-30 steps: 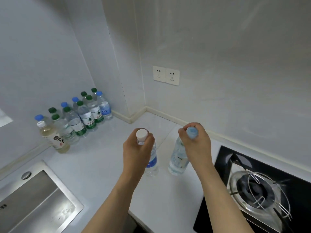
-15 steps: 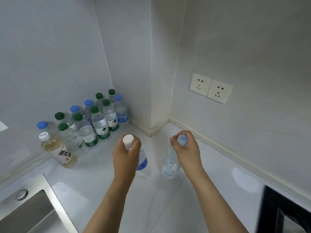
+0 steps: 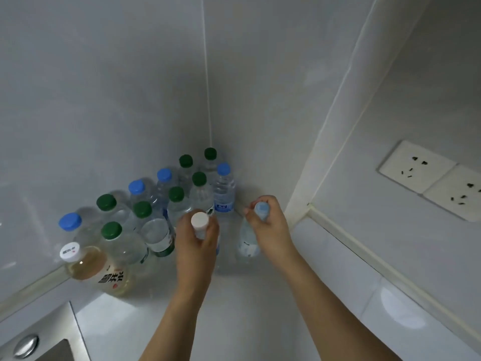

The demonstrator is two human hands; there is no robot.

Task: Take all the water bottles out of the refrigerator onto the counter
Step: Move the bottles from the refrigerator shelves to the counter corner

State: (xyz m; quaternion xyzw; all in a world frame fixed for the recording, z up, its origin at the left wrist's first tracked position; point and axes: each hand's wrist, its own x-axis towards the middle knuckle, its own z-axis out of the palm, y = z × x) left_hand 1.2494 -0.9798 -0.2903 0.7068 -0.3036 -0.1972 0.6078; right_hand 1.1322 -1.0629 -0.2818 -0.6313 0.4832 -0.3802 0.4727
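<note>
My left hand (image 3: 195,243) grips the neck of a clear bottle with a white cap (image 3: 199,220); most of that bottle is hidden behind the hand. My right hand (image 3: 270,225) holds a clear bottle with a pale blue cap (image 3: 247,241) by its top. Both bottles are upright, low over the white counter (image 3: 247,308), right beside a cluster of several green- and blue-capped water bottles (image 3: 177,201) standing in the wall corner. I cannot tell whether the held bottles touch the counter. A yellowish drink bottle with a white cap (image 3: 99,269) stands at the cluster's near left.
A steel sink (image 3: 39,342) takes the bottom left corner. Grey tiled walls close in behind and to the right, with a boxed column (image 3: 325,152) beside the corner. A double wall socket (image 3: 432,178) is on the right wall.
Both hands have carried their bottles left and back toward the corner cluster. The view has swung left, so the gas hob is out of sight.
</note>
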